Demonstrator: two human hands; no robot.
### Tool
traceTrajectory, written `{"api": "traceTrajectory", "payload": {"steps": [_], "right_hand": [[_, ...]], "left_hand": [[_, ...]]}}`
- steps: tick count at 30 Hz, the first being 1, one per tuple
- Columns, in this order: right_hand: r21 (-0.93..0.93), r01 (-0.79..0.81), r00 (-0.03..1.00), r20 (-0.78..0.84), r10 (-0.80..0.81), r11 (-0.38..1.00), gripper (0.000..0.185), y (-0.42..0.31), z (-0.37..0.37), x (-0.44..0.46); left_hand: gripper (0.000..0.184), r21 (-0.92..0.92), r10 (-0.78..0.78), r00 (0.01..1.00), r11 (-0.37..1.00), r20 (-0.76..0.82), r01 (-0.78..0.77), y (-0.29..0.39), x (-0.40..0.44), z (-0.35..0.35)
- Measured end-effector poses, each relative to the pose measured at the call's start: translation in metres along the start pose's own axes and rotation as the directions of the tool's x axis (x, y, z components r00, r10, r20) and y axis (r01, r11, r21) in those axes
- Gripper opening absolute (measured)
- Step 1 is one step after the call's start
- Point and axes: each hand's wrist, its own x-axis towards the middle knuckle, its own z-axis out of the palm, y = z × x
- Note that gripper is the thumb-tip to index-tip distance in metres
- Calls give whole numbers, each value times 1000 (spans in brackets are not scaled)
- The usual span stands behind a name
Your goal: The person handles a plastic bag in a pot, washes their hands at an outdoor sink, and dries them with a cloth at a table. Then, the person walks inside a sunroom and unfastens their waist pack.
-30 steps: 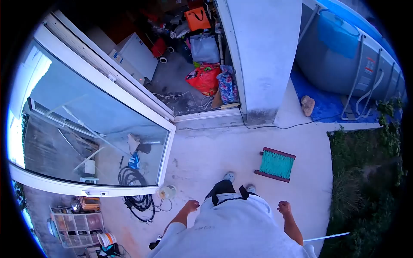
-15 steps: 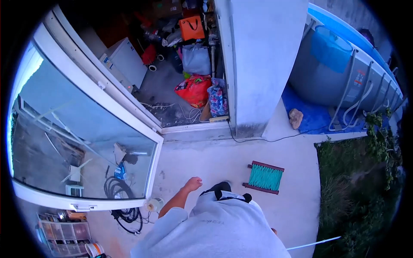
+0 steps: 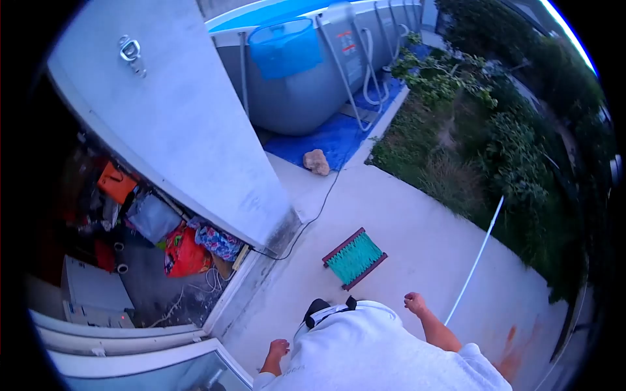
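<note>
My left hand (image 3: pixel 279 348) hangs low at my left side, fingers curled in, with nothing visible in it. On the other side my right hand (image 3: pixel 414 302) is held out from my body, its fingers also curled and no object showing. A dark red wooden frame wound with green cord (image 3: pixel 355 258) lies on the pale concrete ahead of me, nearest my right hand but apart from it. A long thin white pole (image 3: pixel 479 255) slants from the plants toward my right forearm, which hides its near end; I see no grip on it.
A rock (image 3: pixel 316 162) sits on the blue tarp (image 3: pixel 345 133) by the above-ground pool (image 3: pixel 293 98). A black cable (image 3: pixel 319 212) crosses the concrete near the white wall (image 3: pixel 169 117). Bags, including a red one (image 3: pixel 186 251), fill the doorway at left. Plants (image 3: pixel 450 173) border the right.
My view has swung to the right, so the doorway and glass door slide left and down. More garden and the pole come into view. My right hand now shows in full.
</note>
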Motion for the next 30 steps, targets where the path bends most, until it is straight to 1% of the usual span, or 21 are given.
{"api": "traceTrajectory", "payload": {"steps": [1, 3, 4, 5, 6, 7, 8, 9, 10, 11, 12, 14, 16, 18, 20, 21, 23, 26, 27, 29, 30], "right_hand": [[18, -17, 1000, -11, 17, 1000, 22, 4, 2, -6], [-30, -108, 994, -22, 107, 994, 22, 16, 5, -22], [-40, -133, 991, -33, 132, 990, 22, 24, 8, -29], [-56, -165, 986, -35, 163, 985, 21, 36, 12, -38], [-9, -205, 978, -43, 205, 979, 21, 47, 16, -48], [37, -245, 968, -51, 247, 969, 20, 55, 22, -60], [51, -272, 960, -52, 275, 961, 19, 59, 27, -74], [70, -289, 954, -59, 294, 955, 19, 64, 32, -88], [78, -317, 945, -58, 321, 945, 19, 71, 39, -100], [131, -321, 940, -73, 332, 938, 19, 77, 45, -110], [184, -321, 935, -90, 342, 929, 18, 80, 52, -121], [203, -328, 925, -129, 358, 922, 18, 85, 67, -141], [221, -329, 915, -164, 368, 918, 18, 85, 81, -161], [160, -432, 893, -65, 446, 888, 18, 71, 86, -173], [129, -435, 894, -57, 444, 891, 18, 54, 86, -182], [90, -434, 897, -45, 439, 896, 18, 49, 88, -182], [102, -410, 908, -52, 416, 907, 18, 59, 93, -170], [135, -353, 928, -78, 365, 926, 19, 68, 91, -153], [160, -315, 938, -97, 333, 935, 19, 68, 90, -144], [161, -270, 952, -100, 288, 949, 21, 66, 89, -125], [158, -240, 959, -116, 260, 958, 21, 65, 87, -119]], "left_hand": [[15, 24, 1, 1000, 1000, 12, -1, 7, 8, -8], [15, 121, 113, 991, 985, 70, -121, 8, 31, -20], [16, 78, 94, 996, 993, -2, -94, 11, 41, -21], [16, 219, 6, 1000, 976, 10, -9, 16, 58, -27], [17, 38, 21, 997, 999, 68, -24, -30, 112, -35], [20, 7, 21, 1000, 1000, 21, -21, -10, 111, -38], [22, 24, 93, 996, 995, 7, -93, 2, 113, -42], [28, 21, 105, 993, 994, 46, -106, 18, 114, -44], [28, 16, 113, 991, 993, 76, -114, 29, 114, -46], [29, 9, 128, 986, 992, 107, -129, 37, 115, -48], [29, 27, 119, 985, 992, 124, -124, 40, 117, -51], [32, 44, 75, 982, 996, 174, -84, 43, 122, -54], [32, 52, 37, 982, 998, 184, -47, 37, 120, -55], [31, 49, 12, 983, 999, 183, -22, 32, 120, -58], [32, 52, -66, 984, 997, 164, 58, 23, 114, -61], [32, 55, -68, 985, 997, 157, 60, 18, 111, -64], [32, 64, -116, 982, 992, 146, 107, 10, 107, -68], [32, 48, -140, 980, 990, 143, 134, 3, 96, -72], [32, 49, -135, 982, 990, 133, 130, 5, 89, -73], [32, 165, -82, 993, 984, 87, 66, 15, 76, -72], [32, 172, -78, 994, 983, 81, 63, 16, 72, -72]]}}
